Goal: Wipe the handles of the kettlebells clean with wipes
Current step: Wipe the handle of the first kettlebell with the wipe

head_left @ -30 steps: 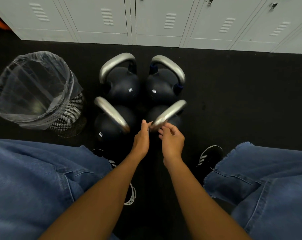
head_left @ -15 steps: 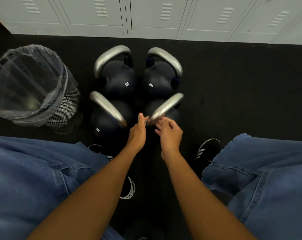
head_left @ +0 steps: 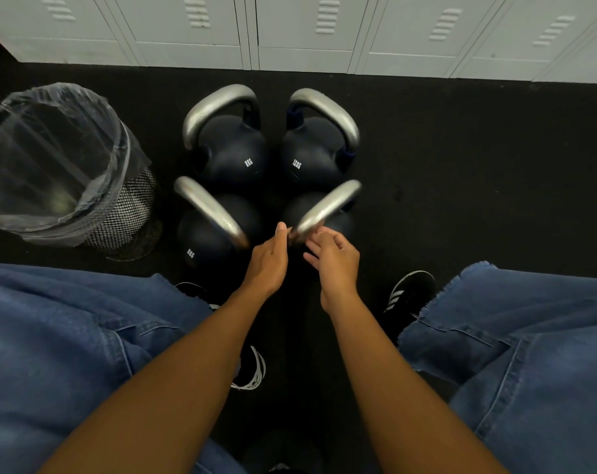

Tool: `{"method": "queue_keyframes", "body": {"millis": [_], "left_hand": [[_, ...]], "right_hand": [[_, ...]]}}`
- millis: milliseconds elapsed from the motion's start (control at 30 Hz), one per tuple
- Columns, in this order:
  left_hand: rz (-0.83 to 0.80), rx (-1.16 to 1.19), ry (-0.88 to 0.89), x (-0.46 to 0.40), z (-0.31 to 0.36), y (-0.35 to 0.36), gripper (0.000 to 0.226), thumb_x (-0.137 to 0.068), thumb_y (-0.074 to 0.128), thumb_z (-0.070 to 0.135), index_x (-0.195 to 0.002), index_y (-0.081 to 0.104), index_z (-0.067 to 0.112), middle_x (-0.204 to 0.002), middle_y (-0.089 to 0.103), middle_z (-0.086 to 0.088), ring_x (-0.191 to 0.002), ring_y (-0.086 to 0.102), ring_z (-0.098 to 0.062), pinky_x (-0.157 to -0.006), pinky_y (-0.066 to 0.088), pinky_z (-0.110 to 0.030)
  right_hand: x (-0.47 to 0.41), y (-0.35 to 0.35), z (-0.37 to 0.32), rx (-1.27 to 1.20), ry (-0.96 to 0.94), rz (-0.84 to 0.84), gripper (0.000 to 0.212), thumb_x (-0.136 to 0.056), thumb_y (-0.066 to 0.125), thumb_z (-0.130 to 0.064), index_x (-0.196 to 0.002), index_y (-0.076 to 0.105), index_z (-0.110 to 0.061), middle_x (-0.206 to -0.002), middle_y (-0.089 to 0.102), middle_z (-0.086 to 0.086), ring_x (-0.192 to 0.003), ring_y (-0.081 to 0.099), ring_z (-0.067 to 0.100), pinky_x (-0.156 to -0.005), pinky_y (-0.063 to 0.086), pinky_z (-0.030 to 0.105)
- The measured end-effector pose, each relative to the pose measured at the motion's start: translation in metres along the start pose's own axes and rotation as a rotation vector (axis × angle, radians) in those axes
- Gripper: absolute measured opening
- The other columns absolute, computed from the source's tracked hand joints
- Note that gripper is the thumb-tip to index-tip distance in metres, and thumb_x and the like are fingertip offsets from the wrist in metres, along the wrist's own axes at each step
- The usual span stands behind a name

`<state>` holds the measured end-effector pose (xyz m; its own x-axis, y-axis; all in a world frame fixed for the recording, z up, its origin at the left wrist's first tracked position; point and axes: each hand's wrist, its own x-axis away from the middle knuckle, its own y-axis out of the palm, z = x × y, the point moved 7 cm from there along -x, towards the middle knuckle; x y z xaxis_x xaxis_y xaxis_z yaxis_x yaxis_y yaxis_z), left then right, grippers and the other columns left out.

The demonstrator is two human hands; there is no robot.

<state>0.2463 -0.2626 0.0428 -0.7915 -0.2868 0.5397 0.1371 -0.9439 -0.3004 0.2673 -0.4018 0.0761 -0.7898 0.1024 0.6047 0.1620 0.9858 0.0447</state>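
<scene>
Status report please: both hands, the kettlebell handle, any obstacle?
Left hand and right hand at near end of front-right dark kettlebell's silver metal handle; grip unclear. No wipe visible. Nothing in the way; lined mesh wastebasket apart, left.

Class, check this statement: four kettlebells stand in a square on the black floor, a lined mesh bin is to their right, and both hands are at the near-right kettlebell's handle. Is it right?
Not quite. The head view shows the mesh bin to the left of the kettlebells, not the right. The rest stands: four kettlebells, with the left hand and right hand at the near-right handle.
</scene>
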Motion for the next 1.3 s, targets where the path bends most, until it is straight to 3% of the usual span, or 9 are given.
{"method": "queue_keyframes", "body": {"millis": [133,333,433,600,733,900,1033,1233,1300], "left_hand": [[0.050,0.075,0.074,0.006,0.013,-0.002,0.063,-0.106,0.013,0.058,-0.137,0.064,0.035,-0.137,0.065,0.001,-0.132,0.054,-0.015,-0.115,0.038,-0.036],[0.039,-0.048,-0.062,0.004,0.002,0.003,0.072,-0.107,0.013,0.058,-0.138,0.062,0.016,-0.135,0.063,-0.015,-0.127,0.056,-0.030,-0.107,0.040,-0.038],[0.071,0.009,0.014,0.005,0.012,0.000,0.065,-0.107,0.013,0.055,-0.137,0.064,0.029,-0.134,0.066,-0.004,-0.128,0.056,-0.021,-0.106,0.038,-0.030],[0.100,0.054,0.139,0.012,0.039,-0.001,0.061,-0.110,0.011,0.046,-0.132,0.067,0.036,-0.118,0.070,0.010,-0.111,0.055,-0.004,-0.096,0.034,-0.020],[0.074,0.038,0.017,0.004,0.015,0.001,0.067,-0.107,0.010,0.057,-0.134,0.066,0.031,-0.132,0.067,0.000,-0.125,0.056,-0.016,-0.106,0.038,-0.030],[0.101,0.082,0.130,0.010,0.045,-0.001,0.057,-0.110,0.017,0.044,-0.124,0.071,0.035,-0.112,0.072,0.008,-0.108,0.060,-0.007,-0.094,0.039,-0.023],[0.084,0.066,0.152,0.010,0.043,0.001,0.057,-0.110,0.016,0.045,-0.131,0.068,0.035,-0.123,0.071,0.004,-0.112,0.059,-0.005,-0.095,0.038,-0.021],[0.093,0.039,0.071,0.009,0.020,0.000,0.058,-0.109,0.017,0.049,-0.129,0.068,0.033,-0.123,0.069,-0.001,-0.118,0.060,-0.016,-0.101,0.043,-0.031],[0.093,0.038,0.120,0.009,0.035,0.001,0.055,-0.109,0.018,0.047,-0.128,0.068,0.035,-0.119,0.070,0.002,-0.112,0.062,-0.011,-0.094,0.043,-0.019]], "right_hand": [[-0.002,0.001,0.001,0.002,0.007,0.007,0.015,-0.104,0.057,-0.019,-0.105,0.072,-0.022,-0.108,0.077,0.000,-0.103,0.073,0.011,-0.094,0.060,0.036],[-0.002,0.000,0.000,0.001,0.022,-0.019,0.015,-0.105,0.057,-0.019,-0.108,0.071,-0.023,-0.111,0.076,-0.001,-0.105,0.073,0.010,-0.094,0.060,0.036],[-0.004,0.000,0.000,0.007,0.022,-0.016,0.017,-0.104,0.057,-0.019,-0.111,0.072,-0.021,-0.110,0.077,-0.002,-0.105,0.073,0.010,-0.095,0.060,0.037],[-0.004,0.001,0.000,0.025,0.012,0.000,0.017,-0.103,0.059,-0.022,-0.112,0.073,-0.022,-0.110,0.077,-0.003,-0.103,0.073,0.009,-0.094,0.061,0.038],[-0.002,0.001,-0.002,0.014,0.019,0.002,0.016,-0.104,0.056,-0.021,-0.105,0.071,-0.026,-0.109,0.076,-0.003,-0.102,0.073,0.009,-0.093,0.061,0.037],[-0.003,0.000,-0.001,0.017,0.022,0.002,0.017,-0.104,0.056,-0.022,-0.109,0.072,-0.025,-0.110,0.076,-0.004,-0.103,0.073,0.009,-0.091,0.061,0.036],[-0.003,0.000,-0.001,0.016,0.023,0.009,0.016,-0.105,0.056,-0.022,-0.108,0.072,-0.026,-0.111,0.075,-0.004,-0.102,0.073,0.008,-0.090,0.062,0.035],[-0.004,-0.002,-0.002,0.000,0.032,0.003,0.019,-0.105,0.055,-0.023,-0.117,0.070,-0.023,-0.113,0.075,-0.003,-0.102,0.073,0.009,-0.090,0.062,0.035],[-0.005,-0.002,-0.002,-0.003,0.036,0.007,0.018,-0.105,0.056,-0.024,-0.115,0.071,-0.023,-0.111,0.075,-0.003,-0.101,0.073,0.009,-0.090,0.062,0.037]]}}
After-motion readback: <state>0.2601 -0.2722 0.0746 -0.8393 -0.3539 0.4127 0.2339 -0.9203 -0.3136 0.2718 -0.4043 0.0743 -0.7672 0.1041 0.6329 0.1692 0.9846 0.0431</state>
